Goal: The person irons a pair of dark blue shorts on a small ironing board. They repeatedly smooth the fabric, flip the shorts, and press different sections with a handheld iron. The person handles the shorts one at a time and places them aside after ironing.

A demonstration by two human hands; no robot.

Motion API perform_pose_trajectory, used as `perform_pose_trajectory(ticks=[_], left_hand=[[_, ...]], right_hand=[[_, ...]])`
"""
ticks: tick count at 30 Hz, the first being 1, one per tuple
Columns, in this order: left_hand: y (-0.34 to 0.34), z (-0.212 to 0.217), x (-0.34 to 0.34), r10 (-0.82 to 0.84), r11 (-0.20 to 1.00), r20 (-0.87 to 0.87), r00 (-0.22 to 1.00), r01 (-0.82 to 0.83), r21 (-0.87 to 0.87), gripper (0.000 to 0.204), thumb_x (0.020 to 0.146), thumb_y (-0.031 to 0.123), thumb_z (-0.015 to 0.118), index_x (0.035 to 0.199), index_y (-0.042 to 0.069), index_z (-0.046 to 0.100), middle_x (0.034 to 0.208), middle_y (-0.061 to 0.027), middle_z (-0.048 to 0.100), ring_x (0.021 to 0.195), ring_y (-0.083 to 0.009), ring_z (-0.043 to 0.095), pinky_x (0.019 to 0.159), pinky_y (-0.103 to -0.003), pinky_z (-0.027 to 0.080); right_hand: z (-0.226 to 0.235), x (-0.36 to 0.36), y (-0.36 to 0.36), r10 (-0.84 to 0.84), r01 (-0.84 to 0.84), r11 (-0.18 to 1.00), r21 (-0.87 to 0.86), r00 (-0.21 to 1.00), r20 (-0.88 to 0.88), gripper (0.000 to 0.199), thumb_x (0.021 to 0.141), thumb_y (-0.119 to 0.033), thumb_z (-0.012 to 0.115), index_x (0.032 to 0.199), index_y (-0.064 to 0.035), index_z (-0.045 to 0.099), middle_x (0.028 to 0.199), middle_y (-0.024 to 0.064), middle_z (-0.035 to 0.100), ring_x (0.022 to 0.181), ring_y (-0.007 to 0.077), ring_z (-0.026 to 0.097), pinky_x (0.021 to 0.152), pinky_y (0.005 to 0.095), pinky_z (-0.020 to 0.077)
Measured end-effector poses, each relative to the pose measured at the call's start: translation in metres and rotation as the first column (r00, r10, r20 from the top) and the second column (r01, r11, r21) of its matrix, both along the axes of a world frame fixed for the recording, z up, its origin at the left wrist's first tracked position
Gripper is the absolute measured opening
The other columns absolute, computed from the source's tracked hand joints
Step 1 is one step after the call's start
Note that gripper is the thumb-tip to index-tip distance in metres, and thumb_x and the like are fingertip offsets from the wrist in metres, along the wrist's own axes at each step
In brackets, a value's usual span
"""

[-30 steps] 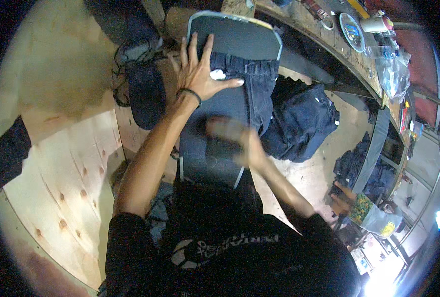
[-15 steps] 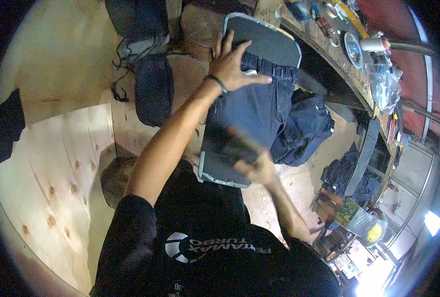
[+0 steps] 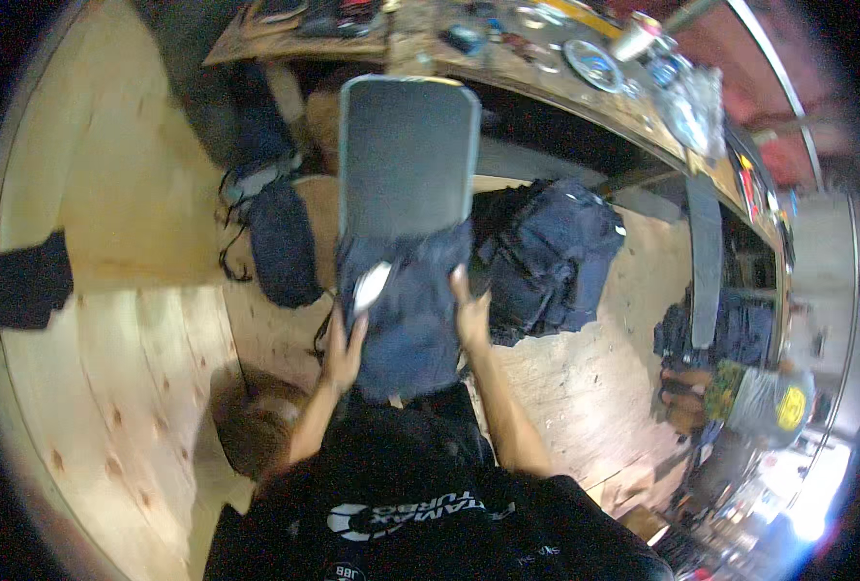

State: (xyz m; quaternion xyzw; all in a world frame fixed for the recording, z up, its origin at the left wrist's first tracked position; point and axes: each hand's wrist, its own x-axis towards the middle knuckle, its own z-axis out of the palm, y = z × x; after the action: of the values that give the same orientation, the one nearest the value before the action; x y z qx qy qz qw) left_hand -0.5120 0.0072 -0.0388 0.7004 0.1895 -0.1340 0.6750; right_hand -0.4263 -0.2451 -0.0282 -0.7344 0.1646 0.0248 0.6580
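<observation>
A long grey-black board (image 3: 407, 155) with rounded corners and a pale edge points away from me, its far end bare. Dark blue denim trousers (image 3: 408, 339) are bunched around its near end, with a white tag showing at their upper left. My left hand (image 3: 344, 351) grips the left side of the cloth just below that tag. Opposite it, my right hand (image 3: 472, 312) holds the right side, thumb on top. Motion blurs the cloth a little, and the fingers under it are hidden.
Dark garments (image 3: 551, 261) lie heaped right of the board. A cluttered workbench (image 3: 507, 73) runs along the far side and curves right. Left of the board is a dark cloth-covered seat (image 3: 285, 247). Another person (image 3: 754, 397) is at the far right.
The trousers have been drawn down toward me, baring the board's far half. My left hand has come back from the waistband to the near left side; my right hand now grips the right side.
</observation>
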Motion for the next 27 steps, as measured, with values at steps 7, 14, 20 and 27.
perform_pose_trajectory(ticks=[7,14,20,27], left_hand=[[-0.071,0.06,-0.094,-0.755,0.648,0.08,0.65,0.76,-0.057,0.062,0.103,0.034,0.076,0.144,-0.007,0.055,0.131,-0.0273,0.068,0.125,-0.0356,0.066,0.112,-0.043,0.047],[-0.244,0.082,0.1,-0.606,0.766,0.471,0.641,0.63,0.128,0.099,0.1,0.034,0.075,0.17,-0.003,0.016,0.17,-0.0343,0.032,0.16,-0.0419,0.034,0.132,-0.048,0.027],[-0.167,0.076,0.142,-0.515,0.784,0.529,0.675,0.121,0.608,0.065,0.1,0.032,0.074,0.156,0.008,0.053,0.169,-0.0315,0.03,0.152,-0.0512,0.038,0.127,-0.057,0.033],[0.045,0.02,0.126,0.156,0.824,0.627,0.763,-0.45,0.343,0.031,0.107,0.024,0.067,0.129,0.002,0.068,0.141,-0.0209,0.063,0.114,-0.0355,0.071,0.097,-0.045,0.057]], right_hand=[[0.082,-0.225,-0.12,-0.34,0.294,0.94,-0.174,0.753,-0.563,0.07,0.104,-0.041,0.076,0.153,0.0035,0.053,0.149,0.0177,0.062,0.139,0.0293,0.057,0.12,0.0418,0.0428],[0.093,-0.086,-0.254,-0.632,0.684,0.692,-0.231,0.729,0.264,0.066,0.109,-0.038,0.068,0.153,0.0084,0.051,0.15,0.0202,0.061,0.136,0.0296,0.057,0.118,0.0417,0.0431],[0.026,0.057,-0.228,-0.601,0.658,0.55,-0.514,0.739,0.303,0.088,0.103,-0.054,0.071,0.155,0.0107,0.044,0.15,0.0338,0.054,0.14,0.048,0.052,0.118,0.0518,0.0427],[0.051,0.125,0.012,0.273,0.084,0.658,-0.748,0.899,0.341,0.085,0.077,-0.013,0.088,0.154,-0.0065,0.053,0.137,0.0269,0.057,0.129,0.0474,0.054,0.116,0.0538,0.0413]])
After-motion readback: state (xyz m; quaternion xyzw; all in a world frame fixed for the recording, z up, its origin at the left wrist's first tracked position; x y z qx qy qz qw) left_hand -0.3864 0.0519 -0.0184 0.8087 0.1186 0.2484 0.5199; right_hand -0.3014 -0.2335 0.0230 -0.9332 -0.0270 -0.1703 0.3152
